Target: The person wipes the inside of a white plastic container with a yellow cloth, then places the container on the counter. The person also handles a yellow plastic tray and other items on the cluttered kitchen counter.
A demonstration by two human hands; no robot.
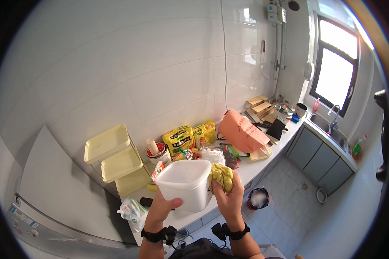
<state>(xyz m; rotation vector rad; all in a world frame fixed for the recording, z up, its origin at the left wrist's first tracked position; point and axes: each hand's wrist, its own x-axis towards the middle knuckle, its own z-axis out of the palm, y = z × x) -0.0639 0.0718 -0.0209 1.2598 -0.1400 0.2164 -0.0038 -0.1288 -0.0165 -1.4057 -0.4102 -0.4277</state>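
Observation:
A white plastic container [194, 196] is held up over the front of the white countertop [186, 218], its wide rim facing upward. My left hand [163, 207] grips its left side, with the thumb across the front wall and the other fingers hidden. In my right hand [228, 197] is a bunched yellow cloth [222, 177], which meets the container's right side near the rim. Behind the container lie a clear plastic bag [212, 155] and yellow printed packages [179, 139]. A black wristband with a small device circles each wrist.
A cream three-tier rack [121, 166] stands left, beside the refrigerator [68, 191]. A white pouch [133, 212] lies at the counter's near left. Farther right are an orange bag [243, 131], wooden pieces [261, 106] and a sink [321, 124]. A lined bin [258, 198] stands on the floor.

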